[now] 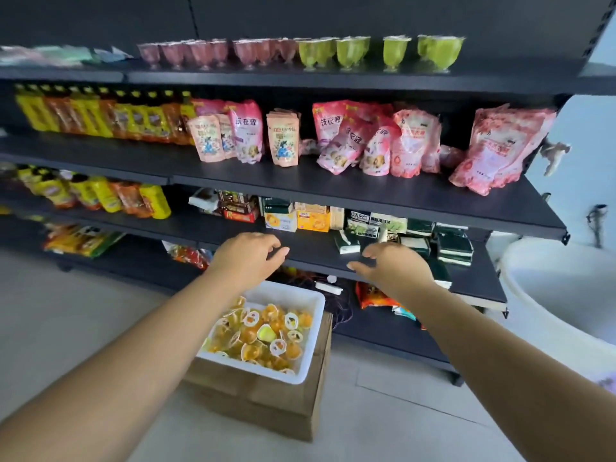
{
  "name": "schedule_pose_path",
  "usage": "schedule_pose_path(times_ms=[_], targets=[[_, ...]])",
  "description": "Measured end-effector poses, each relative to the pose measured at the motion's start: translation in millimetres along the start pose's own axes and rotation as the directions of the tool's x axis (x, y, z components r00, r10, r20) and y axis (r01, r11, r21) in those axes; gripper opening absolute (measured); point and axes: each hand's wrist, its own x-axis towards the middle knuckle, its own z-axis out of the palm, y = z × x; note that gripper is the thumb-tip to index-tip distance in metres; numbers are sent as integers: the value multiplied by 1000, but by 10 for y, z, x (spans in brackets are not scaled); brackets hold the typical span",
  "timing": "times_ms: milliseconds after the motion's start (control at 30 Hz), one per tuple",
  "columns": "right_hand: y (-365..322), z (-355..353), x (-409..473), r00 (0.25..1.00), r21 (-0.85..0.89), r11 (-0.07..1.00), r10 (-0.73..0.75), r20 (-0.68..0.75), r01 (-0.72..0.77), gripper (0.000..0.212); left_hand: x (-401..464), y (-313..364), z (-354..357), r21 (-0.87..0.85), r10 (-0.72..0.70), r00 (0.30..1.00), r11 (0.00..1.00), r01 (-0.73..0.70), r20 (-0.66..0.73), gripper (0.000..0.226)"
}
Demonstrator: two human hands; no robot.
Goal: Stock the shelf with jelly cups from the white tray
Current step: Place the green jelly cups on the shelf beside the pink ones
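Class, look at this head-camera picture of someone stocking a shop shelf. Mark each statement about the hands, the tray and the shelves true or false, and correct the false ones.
1. The white tray sits on a wooden crate. True.
2. The left hand holds a jelly cup. False: it holds nothing, and its fingers are loosely open.
3. Most jelly cups in the tray are orange. True.
4. The green cups stand on the bottom shelf. False: they stand on the top shelf, to the right of the pink cups.
5. The right hand is inside the tray. False: it is up in front of a shelf edge, empty.
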Motion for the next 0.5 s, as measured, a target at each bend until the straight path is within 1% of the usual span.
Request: schedule_pose_path(times_ms=[67, 200, 267, 333, 433, 500], targets=[[-303, 179, 15, 1000, 21, 1000, 10, 5, -10, 48, -141, -338, 40, -27, -33, 999, 999, 34, 21, 36], [-1012, 637, 48, 990, 36, 998, 46, 132, -52, 47, -374, -1122, 160, -72, -72, 992, 994, 79, 103, 34], [-1247, 851, 82, 987, 39, 997, 63, 145, -69, 47, -436, -1459, 271, -89, -76, 987, 992, 89, 141, 34], [-1423, 1070, 119, 981, 59, 992, 100, 169, -111, 47, -483, -1746, 394, -106, -93, 980, 988, 112, 176, 34], [-1569, 1375, 167, 955, 51, 986, 140, 261, -159, 47, -538, -2049, 635, -127, -122, 959, 979, 159, 255, 35], [-1603, 1578, 281, 940, 50, 981, 163, 299, -186, 46, -528, -2225, 820, -165, -152, 944, 965, 206, 292, 35]])
